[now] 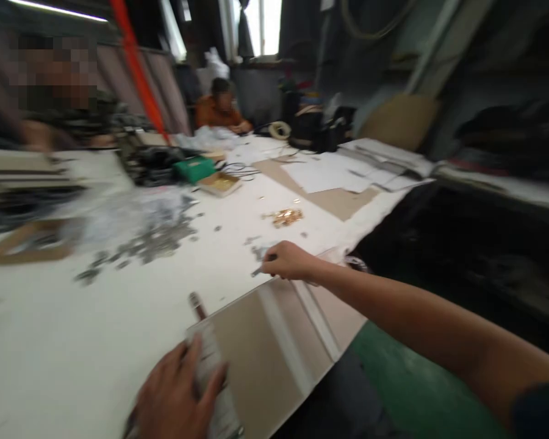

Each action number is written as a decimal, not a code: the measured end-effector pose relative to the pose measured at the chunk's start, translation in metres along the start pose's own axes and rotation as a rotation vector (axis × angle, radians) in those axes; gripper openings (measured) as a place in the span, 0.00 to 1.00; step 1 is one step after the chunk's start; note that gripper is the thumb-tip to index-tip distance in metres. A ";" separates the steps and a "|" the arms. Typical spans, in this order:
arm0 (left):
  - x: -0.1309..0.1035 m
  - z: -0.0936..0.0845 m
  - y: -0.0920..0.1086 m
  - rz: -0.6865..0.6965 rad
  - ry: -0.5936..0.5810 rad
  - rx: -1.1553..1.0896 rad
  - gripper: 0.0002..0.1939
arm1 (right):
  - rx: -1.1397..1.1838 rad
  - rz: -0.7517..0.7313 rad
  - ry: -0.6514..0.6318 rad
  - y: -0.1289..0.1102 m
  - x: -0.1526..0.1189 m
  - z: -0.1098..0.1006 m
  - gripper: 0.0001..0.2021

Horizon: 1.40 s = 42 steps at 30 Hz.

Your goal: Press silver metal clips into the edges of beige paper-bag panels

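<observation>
My right hand reaches over the far edge of a beige panel, fingers pinched together. Something small and dark shows at the fingertips, too blurred to name. Beside them on the white table lie small grey pieces. Pale strips cross the panel, which lies at the table's near edge. My left hand rests on the panel's left end, over a whitish strip, thumb and fingers apart. Just beyond that end lies a brown-handled tool with a metal tip.
Gold-coloured pieces lie in a pile further back. Scattered grey pieces, a cardboard tray, a green box and a small open box are to the left. Sheets cover the back right. Two people sit across the table.
</observation>
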<state>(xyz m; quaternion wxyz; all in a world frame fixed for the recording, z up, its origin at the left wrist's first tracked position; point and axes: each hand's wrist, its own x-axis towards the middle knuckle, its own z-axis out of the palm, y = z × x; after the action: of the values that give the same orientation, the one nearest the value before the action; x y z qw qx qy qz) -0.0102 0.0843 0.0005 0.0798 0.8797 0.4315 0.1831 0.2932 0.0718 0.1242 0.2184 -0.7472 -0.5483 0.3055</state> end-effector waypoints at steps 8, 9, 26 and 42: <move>-0.020 -0.020 -0.007 -0.191 -0.082 -0.022 0.34 | 0.485 0.152 -0.232 -0.031 -0.018 0.133 0.08; -0.021 -0.021 -0.005 -0.190 -0.075 -0.043 0.35 | 0.468 0.157 -0.230 -0.035 -0.018 0.136 0.08; -0.021 -0.027 -0.008 -0.201 -0.062 -0.169 0.29 | 0.089 0.092 -0.155 -0.052 -0.006 0.148 0.06; 0.055 -0.056 -0.036 -0.370 -0.471 -0.411 0.09 | 0.031 -0.157 -0.015 -0.040 -0.016 0.155 0.06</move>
<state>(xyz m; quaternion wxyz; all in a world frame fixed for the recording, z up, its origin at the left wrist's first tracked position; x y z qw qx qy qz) -0.0275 0.1482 0.0550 0.3839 0.7704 0.5074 0.0408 0.1543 0.0677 0.0431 0.2491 -0.6961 -0.6019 0.3017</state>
